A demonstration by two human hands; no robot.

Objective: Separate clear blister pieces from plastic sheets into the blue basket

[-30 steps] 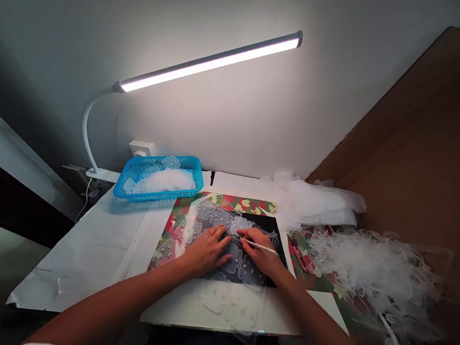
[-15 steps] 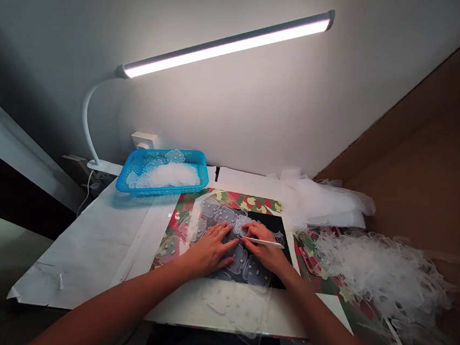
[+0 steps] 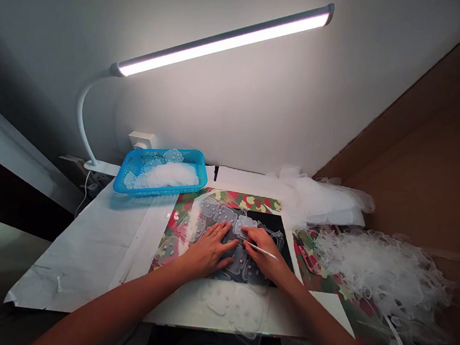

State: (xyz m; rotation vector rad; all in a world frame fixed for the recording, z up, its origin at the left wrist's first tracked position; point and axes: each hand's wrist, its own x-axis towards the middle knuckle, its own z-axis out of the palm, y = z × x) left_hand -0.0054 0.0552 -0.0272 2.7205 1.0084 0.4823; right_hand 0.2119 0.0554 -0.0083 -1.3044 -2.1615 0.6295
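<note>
A clear plastic sheet (image 3: pixel 214 214) of dotted cut-out shapes lies on a dark pad over camouflage-print paper (image 3: pixel 247 201). My left hand (image 3: pixel 208 248) rests flat on the sheet, fingers spread, pressing it down. My right hand (image 3: pixel 262 250) is closed in a pinch around a thin white stick tool (image 3: pixel 261 249), whose tip meets the sheet close to my left fingertips. More clear sheet (image 3: pixel 233 306) hangs over the near edge of the table.
A blue basket (image 3: pixel 131 180) with clear plastic pieces stands at the back left beside a lit bar lamp (image 3: pixel 222 41). A heap of white plastic scrap (image 3: pixel 370 273) lies at the right. Folded clear bags (image 3: pixel 325 200) sit behind it. A brown board (image 3: pixel 427 148) walls the right side.
My hands stay on the sheet with only slight shifts; the stick's free end has dropped a little. The view has tilted slightly, raising the lamp in the picture.
</note>
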